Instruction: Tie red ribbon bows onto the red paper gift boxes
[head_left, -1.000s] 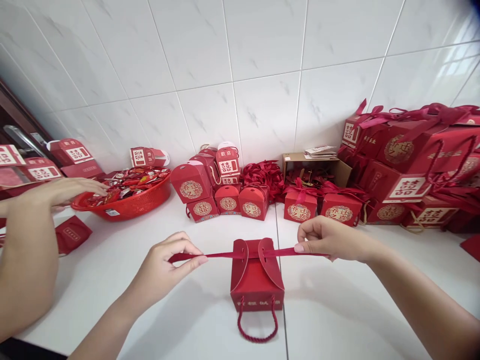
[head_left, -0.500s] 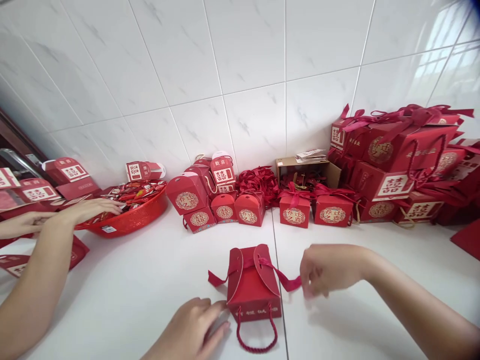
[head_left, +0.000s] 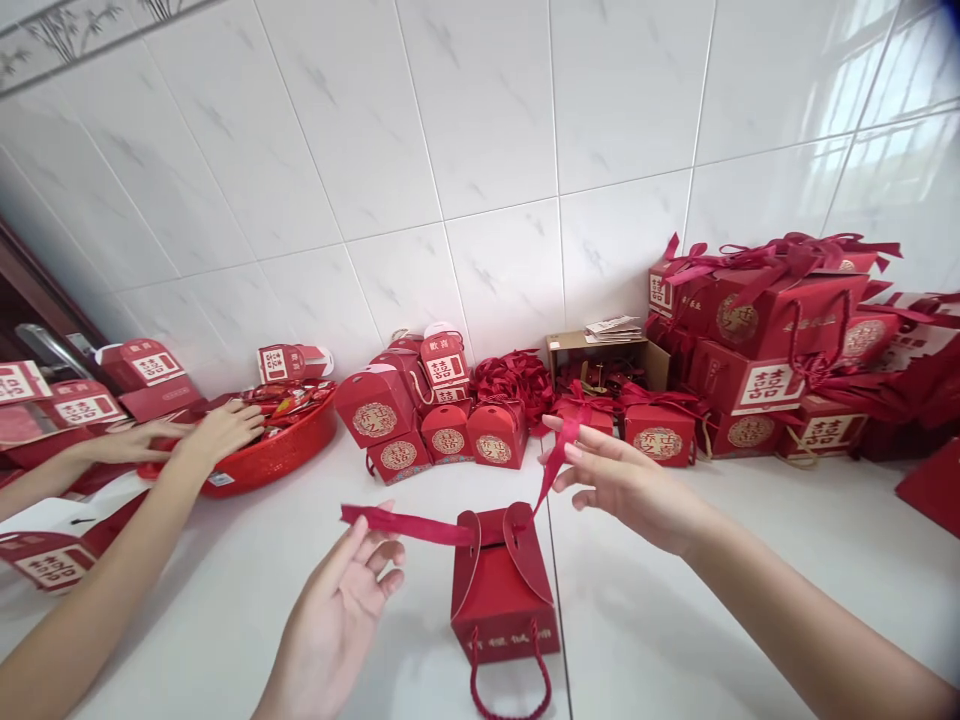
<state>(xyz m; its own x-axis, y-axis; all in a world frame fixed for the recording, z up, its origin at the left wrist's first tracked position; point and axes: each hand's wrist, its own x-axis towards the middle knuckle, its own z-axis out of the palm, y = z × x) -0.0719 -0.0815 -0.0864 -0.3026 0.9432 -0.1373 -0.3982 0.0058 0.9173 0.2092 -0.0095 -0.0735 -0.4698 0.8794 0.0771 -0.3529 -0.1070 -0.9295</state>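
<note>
A red gift box (head_left: 504, 590) with a rope handle at its front stands upright on the white table, its two rounded flaps folded inward at the top. A dark red ribbon (head_left: 431, 528) passes through the slots in the flaps. Left of the box, my left hand (head_left: 337, 600) holds one ribbon end between thumb and fingers. Up and to the right of the box, my right hand (head_left: 619, 480) has the other end pinched between its fingers, and that end rises from the right flap.
Another person's hands (head_left: 221, 435) reach at a red basin (head_left: 289, 445) of small packets on the left. Along the tiled wall stand red boxes (head_left: 375, 405), a ribbon heap (head_left: 514, 385), an open cardboard box (head_left: 652, 362) and stacked ribboned boxes (head_left: 780, 310).
My left hand has left the box's side and taken the left ribbon end. My right hand has moved up and left, lifting the right end. The other person's hand reaches further over the basin.
</note>
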